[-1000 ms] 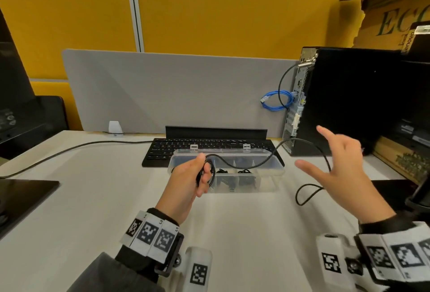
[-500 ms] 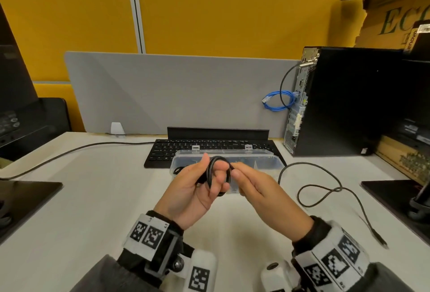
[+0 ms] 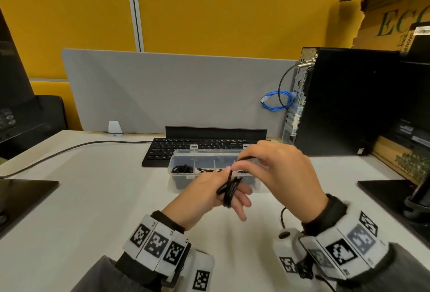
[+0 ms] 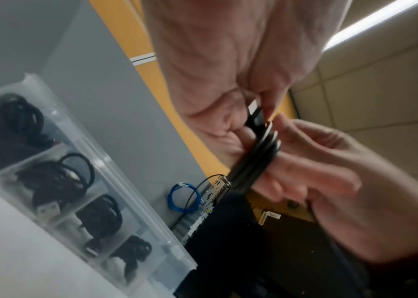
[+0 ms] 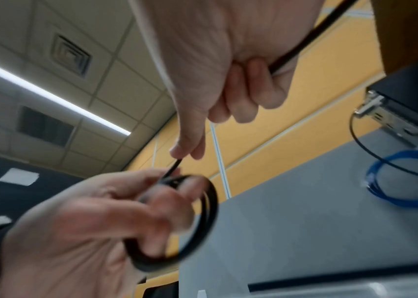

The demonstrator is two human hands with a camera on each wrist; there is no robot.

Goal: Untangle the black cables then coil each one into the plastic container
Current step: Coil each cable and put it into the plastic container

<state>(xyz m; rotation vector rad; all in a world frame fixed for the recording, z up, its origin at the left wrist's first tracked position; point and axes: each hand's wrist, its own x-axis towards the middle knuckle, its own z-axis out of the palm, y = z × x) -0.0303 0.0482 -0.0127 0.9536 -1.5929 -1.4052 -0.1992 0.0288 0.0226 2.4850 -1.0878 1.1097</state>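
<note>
Both hands raised above the white desk (image 3: pixel 93 198), just in front of the plastic container (image 3: pixel 176 182). Left hand (image 3: pixel 209 194) with the black cable (image 3: pixel 229 190) wound in several loops around its fingers (image 3: pixel 242 198), which stay mostly straight and point away from the container; thumb seemingly pressed on the loops, though blurred in the right wrist view. Right hand (image 3: pixel 279 175) just above and to the right of the left one, thumb and forefinger pinched on the free run of the same cable close to the coil, other fingers curled around the strand further along. Loose rest of the cable hanging down behind the right wrist, toward the desk in front of the container. Container open, divided in compartments, several already filled with coiled black cables (image 4: pixel 57 181), as seen from the left wrist. Black keyboard (image 3: pixel 162 149) touching or just behind the container. Black computer tower (image 3: pixel 344 105) to the right and behind the container, with a blue cable (image 3: pixel 277 101) looped at its back. Grey divider panel (image 3: pixel 174 89) behind the keyboard.
</note>
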